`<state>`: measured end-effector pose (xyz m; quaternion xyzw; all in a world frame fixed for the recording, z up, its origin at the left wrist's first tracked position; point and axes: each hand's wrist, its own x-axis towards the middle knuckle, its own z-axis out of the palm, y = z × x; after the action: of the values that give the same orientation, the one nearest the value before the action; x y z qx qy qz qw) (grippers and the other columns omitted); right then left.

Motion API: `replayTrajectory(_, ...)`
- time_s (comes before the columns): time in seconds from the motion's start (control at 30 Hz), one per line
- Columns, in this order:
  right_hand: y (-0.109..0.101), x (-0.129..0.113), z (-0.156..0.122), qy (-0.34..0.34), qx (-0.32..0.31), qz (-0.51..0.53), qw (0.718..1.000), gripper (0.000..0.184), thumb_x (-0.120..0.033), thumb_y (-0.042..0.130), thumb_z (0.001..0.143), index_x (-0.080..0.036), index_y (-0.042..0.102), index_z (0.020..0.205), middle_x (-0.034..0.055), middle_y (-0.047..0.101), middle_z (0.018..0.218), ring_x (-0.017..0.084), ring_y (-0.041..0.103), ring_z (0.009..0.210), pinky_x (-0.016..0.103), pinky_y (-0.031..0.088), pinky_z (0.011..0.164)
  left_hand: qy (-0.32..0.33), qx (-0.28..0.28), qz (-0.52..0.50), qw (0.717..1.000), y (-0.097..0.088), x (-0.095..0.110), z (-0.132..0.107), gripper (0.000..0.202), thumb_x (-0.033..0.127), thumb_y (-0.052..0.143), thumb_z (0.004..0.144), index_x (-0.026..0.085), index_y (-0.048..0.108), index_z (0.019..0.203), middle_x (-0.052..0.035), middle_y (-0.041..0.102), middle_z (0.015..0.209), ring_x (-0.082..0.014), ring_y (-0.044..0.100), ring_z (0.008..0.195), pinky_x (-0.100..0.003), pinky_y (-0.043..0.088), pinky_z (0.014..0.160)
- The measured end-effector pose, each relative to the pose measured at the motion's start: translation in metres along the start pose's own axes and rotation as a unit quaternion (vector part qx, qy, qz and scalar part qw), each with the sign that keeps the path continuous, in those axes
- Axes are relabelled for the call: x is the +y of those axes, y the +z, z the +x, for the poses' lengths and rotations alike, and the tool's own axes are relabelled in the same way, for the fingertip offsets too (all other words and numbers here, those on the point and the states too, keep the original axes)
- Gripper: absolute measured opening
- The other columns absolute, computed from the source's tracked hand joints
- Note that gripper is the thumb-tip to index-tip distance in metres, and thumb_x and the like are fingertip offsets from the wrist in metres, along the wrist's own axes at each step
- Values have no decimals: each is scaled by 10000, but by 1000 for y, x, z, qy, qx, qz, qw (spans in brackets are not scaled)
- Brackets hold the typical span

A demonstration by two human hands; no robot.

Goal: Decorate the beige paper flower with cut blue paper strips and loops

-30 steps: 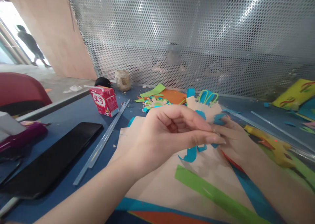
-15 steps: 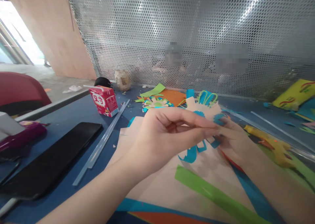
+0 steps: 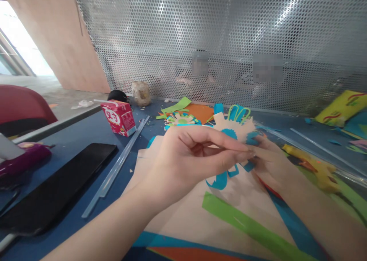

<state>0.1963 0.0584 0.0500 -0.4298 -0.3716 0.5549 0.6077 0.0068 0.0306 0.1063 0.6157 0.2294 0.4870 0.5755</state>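
My right hand point(image 3: 271, 159) is closed on the edge of a paper flower point(image 3: 239, 127), which has a pale disc, blue looped petals and thin green loops. My left hand point(image 3: 197, 157) reaches across in front of it, thumb and forefinger pinched together at my right fingertips. Whatever lies in that pinch is too small to make out. Below the hands, a green paper strip point(image 3: 241, 219) rests on pale paper sheets point(image 3: 183, 219). Another paper flower point(image 3: 182, 119) with a green centre lies behind my left hand.
Left stand a red drink carton point(image 3: 119, 117), clear glue sticks point(image 3: 123, 161), a black phone point(image 3: 63, 184) and a purple tool point(image 3: 28, 157). To the right are a yellow glue gun point(image 3: 318, 169) and a yellow packet point(image 3: 342, 108). A perforated metal panel point(image 3: 160, 35) closes the back.
Both hands hold nearly the same pose around the paper flower. The whole view has shifted very slightly, with things appearing a little further left.
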Motion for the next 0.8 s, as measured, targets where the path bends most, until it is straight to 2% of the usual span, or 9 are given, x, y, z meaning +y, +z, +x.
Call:
replayTrajectory(0.33,-1,2,1,-13,7,-34,999,276,-201,732,467,-207,572,692,-41,617,625,92,559,557,173,448,521,6,13,-18,1000,2,0,1,130,48,662,622,174,665,656,11,692,697,-155,653,709,-255,543,687)
replayTrajectory(0.43,-5,6,5,-33,10,-167,985,305,-268,680,513,-208,551,783,0,615,718,156,580,646,276,472,602,16,15,-18,1000,2,-3,2,128,58,670,617,177,671,662,19,693,697,-145,653,700,-232,542,671)
replayTrajectory(0.47,-6,6,6,-69,32,-248,966,319,-282,661,526,-198,541,809,31,612,768,190,582,696,326,471,639,23,15,-15,1000,2,-4,2,122,67,668,624,181,674,667,21,694,702,-143,653,703,-229,541,673)
replayTrajectory(0.5,-7,5,5,-131,61,-333,932,328,-288,645,539,-185,532,830,67,606,831,225,576,765,372,460,686,30,15,-12,999,2,-6,2,114,82,664,634,187,678,676,23,696,715,-143,652,710,-229,538,678)
replayTrajectory(0.53,-6,3,3,-212,86,-412,882,329,-287,631,561,-171,528,851,103,594,903,255,557,850,405,440,741,36,11,-9,999,2,-7,2,106,101,658,647,194,681,694,23,697,732,-145,651,722,-234,535,688)
replayTrajectory(0.6,-3,-4,-7,-384,97,-516,760,293,-275,578,650,-154,528,912,136,562,1017,263,497,993,411,387,843,38,-2,7,999,2,-10,2,92,156,639,681,205,685,744,16,699,775,-156,646,754,-251,529,702)
replayTrajectory(0.63,1,-9,-14,-442,75,-544,709,256,-262,538,705,-159,530,939,124,564,1034,240,491,1010,383,378,860,35,-11,22,999,2,-11,2,98,190,623,700,208,686,773,8,698,798,-166,641,771,-261,526,703)
replayTrajectory(0.67,4,-14,-21,-475,64,-562,674,188,-241,503,749,-181,541,923,87,599,960,203,531,934,342,398,823,29,-20,41,999,2,-11,2,117,225,603,720,207,685,801,-3,696,816,-176,636,785,-269,523,700)
replayTrajectory(0.8,14,-25,-43,-525,-3,-579,624,114,-159,474,773,-191,550,852,40,628,785,154,570,751,278,421,691,13,-44,121,992,2,-13,2,234,323,500,789,189,675,870,-27,681,811,-183,615,775,-273,497,681)
